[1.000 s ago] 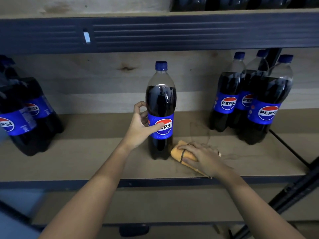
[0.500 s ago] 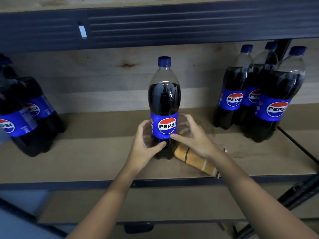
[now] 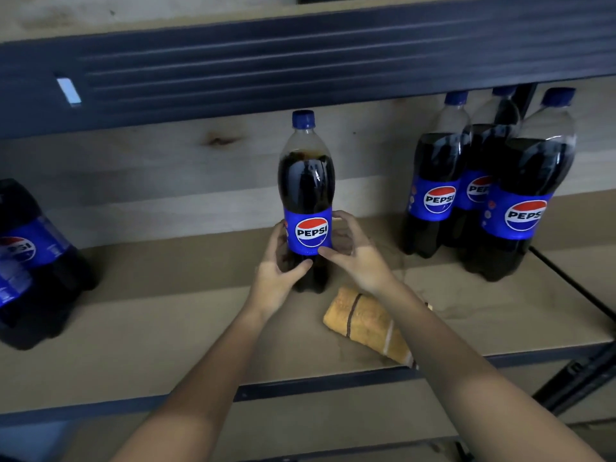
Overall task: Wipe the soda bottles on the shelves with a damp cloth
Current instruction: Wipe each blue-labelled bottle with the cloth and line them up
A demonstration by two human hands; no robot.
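Observation:
A single Pepsi bottle (image 3: 307, 181) with a blue cap and blue label stands upright on the middle of the wooden shelf (image 3: 166, 328). My left hand (image 3: 278, 275) grips its lower body from the left, thumb across the front. My right hand (image 3: 358, 255) curls round the label from the right, thumb touching the label's lower edge. The folded orange cloth (image 3: 363, 323) with a dark and a white stripe lies on the shelf just in front and to the right of the bottle, partly under my right forearm, held by neither hand.
Three Pepsi bottles (image 3: 483, 181) stand grouped at the right of the shelf. More bottles (image 3: 30, 258) sit at the left edge. A dark metal shelf beam (image 3: 300, 61) runs overhead, and a dark diagonal brace (image 3: 580, 371) is at the lower right.
My right hand let go of the cloth and moved up onto the bottle's right side. My left hand slid down the bottle. The cloth stays on the shelf.

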